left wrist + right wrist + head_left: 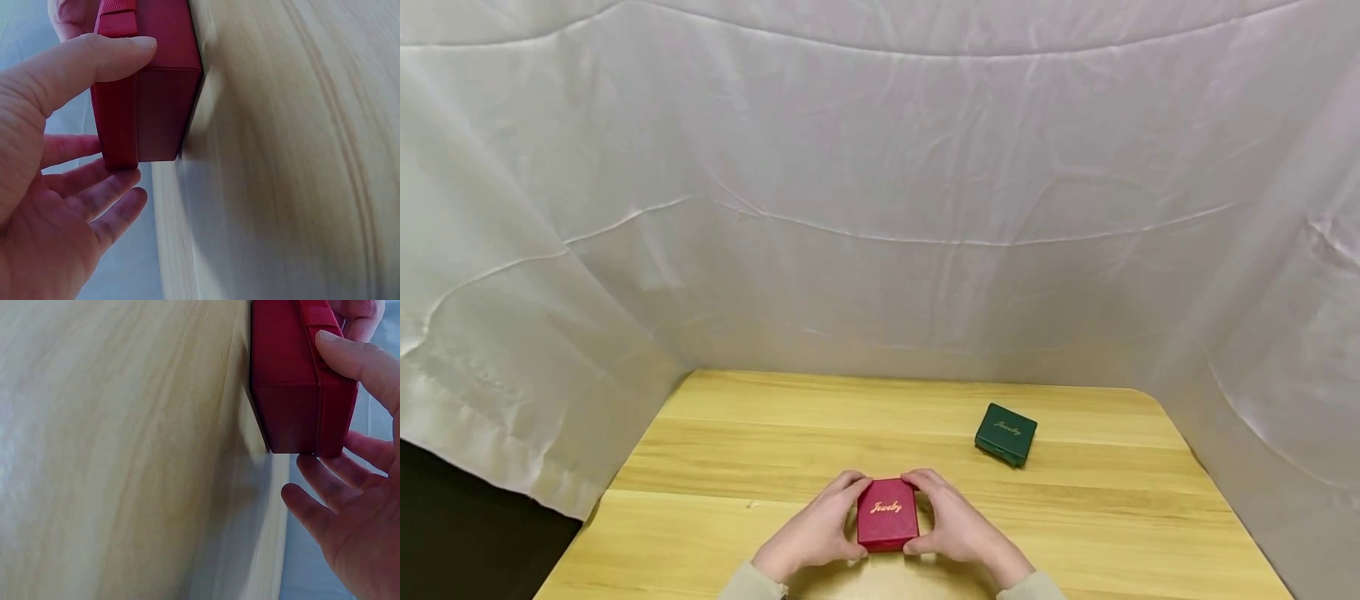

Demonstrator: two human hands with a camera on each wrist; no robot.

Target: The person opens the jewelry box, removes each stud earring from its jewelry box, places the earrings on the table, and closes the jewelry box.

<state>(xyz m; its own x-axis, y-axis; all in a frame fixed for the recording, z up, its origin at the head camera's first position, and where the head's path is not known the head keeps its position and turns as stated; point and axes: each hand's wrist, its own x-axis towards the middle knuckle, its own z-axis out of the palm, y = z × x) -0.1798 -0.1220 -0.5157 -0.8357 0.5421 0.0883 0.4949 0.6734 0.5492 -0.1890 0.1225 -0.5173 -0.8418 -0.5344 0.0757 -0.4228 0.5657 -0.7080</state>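
Note:
A red jewelry box (887, 510), its closed lid lettered "Jewelry" in gold, sits on the wooden table near the front. My left hand (823, 529) grips it from the left, thumb on the near face and fingers around the far edge. From the right, my right hand (953, 529) holds the same box in a mirrored way. A ribbed tab shows at the front of the red box (169, 106) in the left wrist view. Both thumbs press close to that tab, as the right wrist view of the red box (287, 412) also shows.
A dark green jewelry box (1006, 433), closed and turned at an angle, lies farther back to the right on the table (737, 454). Pale cloth (880, 292) hangs behind and along both sides of the table.

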